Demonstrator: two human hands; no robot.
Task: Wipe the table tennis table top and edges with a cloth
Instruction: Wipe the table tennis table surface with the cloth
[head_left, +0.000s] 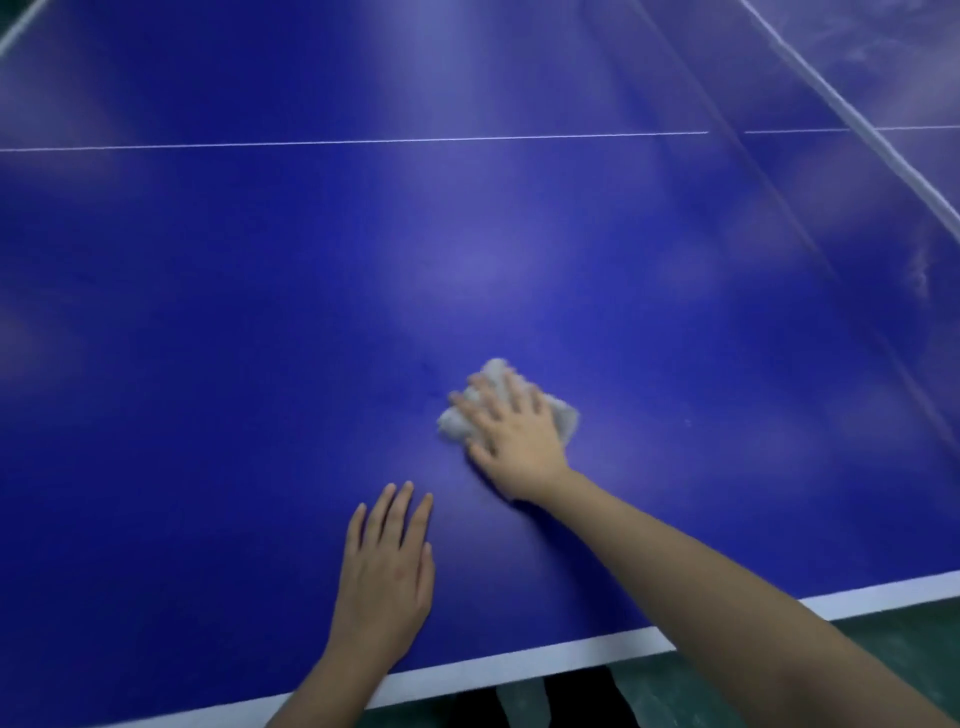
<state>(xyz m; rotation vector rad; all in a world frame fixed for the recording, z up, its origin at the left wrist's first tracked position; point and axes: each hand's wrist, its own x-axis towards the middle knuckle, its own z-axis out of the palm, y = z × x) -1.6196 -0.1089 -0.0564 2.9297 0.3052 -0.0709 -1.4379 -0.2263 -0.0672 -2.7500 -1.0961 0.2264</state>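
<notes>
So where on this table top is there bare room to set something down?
Widest bare blue: from the thin white line down to the hands, and all left of the left hand. Also free between the right hand and the net. Crowded only toward the white edge stripe, where both hands and the cloth sit.

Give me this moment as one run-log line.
phase: wiping | right hand: pressing cloth on table top, fingers straight | left hand: flat on table top near white edge line
</notes>
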